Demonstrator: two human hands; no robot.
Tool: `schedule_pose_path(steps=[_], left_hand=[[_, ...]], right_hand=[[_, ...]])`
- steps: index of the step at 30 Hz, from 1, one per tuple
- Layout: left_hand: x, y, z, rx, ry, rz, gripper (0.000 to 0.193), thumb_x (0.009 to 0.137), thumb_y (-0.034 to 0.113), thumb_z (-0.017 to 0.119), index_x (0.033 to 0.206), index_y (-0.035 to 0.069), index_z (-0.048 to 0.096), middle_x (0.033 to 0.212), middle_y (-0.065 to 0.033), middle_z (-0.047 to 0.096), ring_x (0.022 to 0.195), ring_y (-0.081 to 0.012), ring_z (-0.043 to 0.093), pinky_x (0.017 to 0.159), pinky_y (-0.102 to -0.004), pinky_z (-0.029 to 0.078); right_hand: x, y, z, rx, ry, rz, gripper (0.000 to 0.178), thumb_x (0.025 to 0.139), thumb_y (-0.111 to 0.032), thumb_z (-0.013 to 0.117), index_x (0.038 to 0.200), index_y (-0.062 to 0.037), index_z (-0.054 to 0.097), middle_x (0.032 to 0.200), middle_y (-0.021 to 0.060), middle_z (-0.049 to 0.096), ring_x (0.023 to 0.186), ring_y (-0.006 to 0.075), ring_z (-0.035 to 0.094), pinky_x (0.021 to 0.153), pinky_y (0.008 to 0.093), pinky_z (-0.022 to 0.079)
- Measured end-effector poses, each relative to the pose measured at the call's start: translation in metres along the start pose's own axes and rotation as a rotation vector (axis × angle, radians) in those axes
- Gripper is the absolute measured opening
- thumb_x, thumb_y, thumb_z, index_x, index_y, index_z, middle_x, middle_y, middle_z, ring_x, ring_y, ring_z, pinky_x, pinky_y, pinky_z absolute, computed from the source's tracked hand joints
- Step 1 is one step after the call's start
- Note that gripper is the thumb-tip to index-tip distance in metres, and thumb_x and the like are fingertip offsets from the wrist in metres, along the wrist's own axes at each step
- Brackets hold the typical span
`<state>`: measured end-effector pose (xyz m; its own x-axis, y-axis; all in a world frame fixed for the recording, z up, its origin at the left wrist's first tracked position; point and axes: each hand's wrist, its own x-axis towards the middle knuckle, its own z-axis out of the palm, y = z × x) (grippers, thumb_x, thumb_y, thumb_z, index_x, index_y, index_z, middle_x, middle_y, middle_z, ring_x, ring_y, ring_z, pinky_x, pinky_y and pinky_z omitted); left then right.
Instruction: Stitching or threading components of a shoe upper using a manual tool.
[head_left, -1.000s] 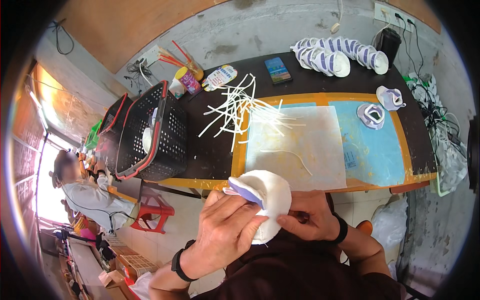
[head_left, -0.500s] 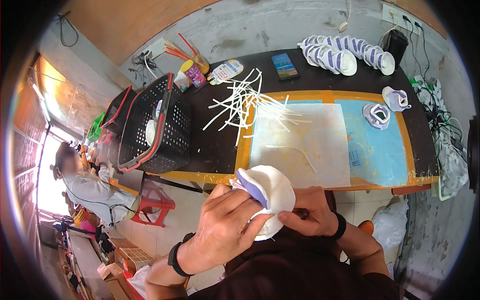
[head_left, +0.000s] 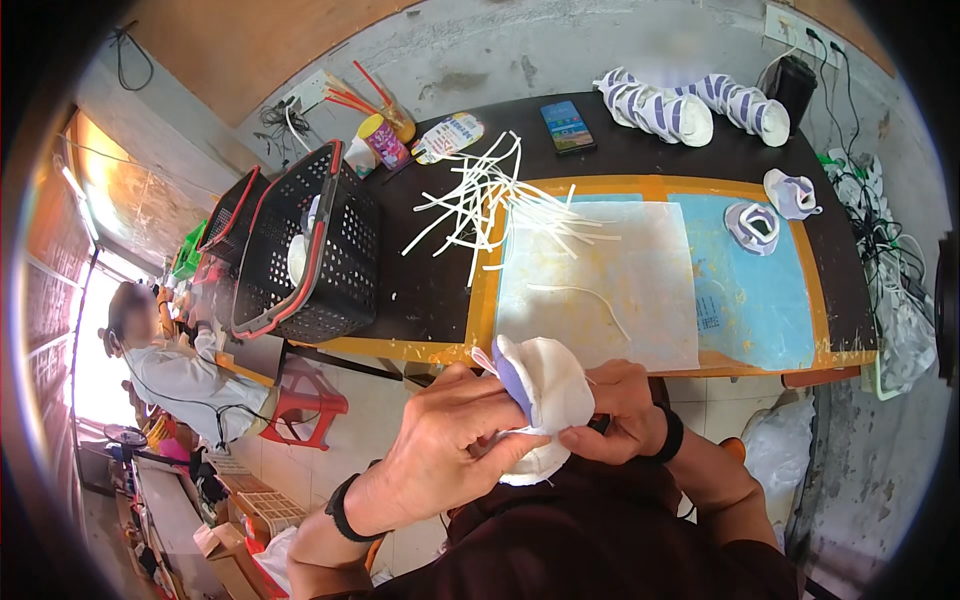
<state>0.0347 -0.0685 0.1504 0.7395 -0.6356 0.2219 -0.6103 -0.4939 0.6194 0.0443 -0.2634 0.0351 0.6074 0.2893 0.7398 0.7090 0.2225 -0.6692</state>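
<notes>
Just in front of the table's near edge I hold a small white and purple fabric shoe (head_left: pixel 558 385), soft and padded, with a pink loop at its purple edge. The fingers of my left hand (head_left: pixel 440 440) are partly tucked inside it, thumb pressing the lower white part. On its other side, my right hand (head_left: pixel 622 412) pinches the white edge between thumb and bent fingers. The right fingertips are partly hidden behind the fabric. Beyond my hands, a thin white strip (head_left: pixel 585 292) lies on a translucent sheet (head_left: pixel 640 250).
A pile of white strips (head_left: pixel 485 205) lies left of a blue mat (head_left: pixel 765 310). Two similar small shoes (head_left: pixel 738 222) sit at the right, with stacked rows (head_left: pixel 655 112) behind. A phone (head_left: pixel 567 127) and black basket (head_left: pixel 345 255) are on the table. A person (head_left: pixel 170 370) sits far left.
The shoe has turned slightly in my hands, its upper part tilting a little and its purple side narrowing in view. Both hands keep their hold. The whole view has shifted slightly.
</notes>
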Motion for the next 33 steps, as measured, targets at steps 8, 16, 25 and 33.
schedule_pose_path(steps=[8,16,25,33], left_hand=[[-0.001,-0.001,0.002,0.006,0.000,0.035,0.016,0.072,0.008,0.076,0.087,0.006,0.070,0.078,-0.0053,0.064,0.062,-0.0215,0.056,0.063,-0.0303,0.040],[-0.005,0.001,0.007,-0.042,0.086,-0.021,0.014,0.071,0.008,0.077,0.083,0.006,0.070,0.069,-0.0044,0.060,0.055,-0.0196,0.053,0.058,-0.0304,0.038],[-0.011,-0.015,0.018,-0.085,0.169,-0.031,0.008,0.073,0.006,0.074,0.076,0.004,0.068,0.066,-0.0070,0.058,0.065,-0.0243,0.054,0.065,-0.0333,0.044],[-0.011,-0.014,0.024,-0.070,0.072,-0.064,0.006,0.077,0.006,0.070,0.081,0.002,0.068,0.070,-0.0084,0.061,0.067,-0.0267,0.058,0.069,-0.0346,0.044]], right_hand=[[-0.007,-0.006,0.008,0.112,0.001,0.174,0.013,0.083,-0.010,0.064,0.089,0.0002,0.068,0.074,0.0114,0.064,0.053,0.0164,0.056,0.048,0.0272,0.041],[-0.009,-0.016,0.018,0.403,0.035,0.368,0.019,0.088,-0.012,0.061,0.097,0.0028,0.068,0.083,0.0098,0.069,0.076,0.0101,0.061,0.069,0.0264,0.046],[-0.012,-0.021,0.013,0.354,0.023,0.439,0.025,0.088,-0.014,0.063,0.104,0.0039,0.066,0.086,0.0050,0.067,0.075,0.0063,0.056,0.066,0.0223,0.044],[0.000,-0.022,0.012,0.287,0.042,0.464,0.021,0.085,-0.013,0.067,0.099,0.0027,0.067,0.084,0.0076,0.068,0.076,0.0095,0.062,0.067,0.0245,0.048]])
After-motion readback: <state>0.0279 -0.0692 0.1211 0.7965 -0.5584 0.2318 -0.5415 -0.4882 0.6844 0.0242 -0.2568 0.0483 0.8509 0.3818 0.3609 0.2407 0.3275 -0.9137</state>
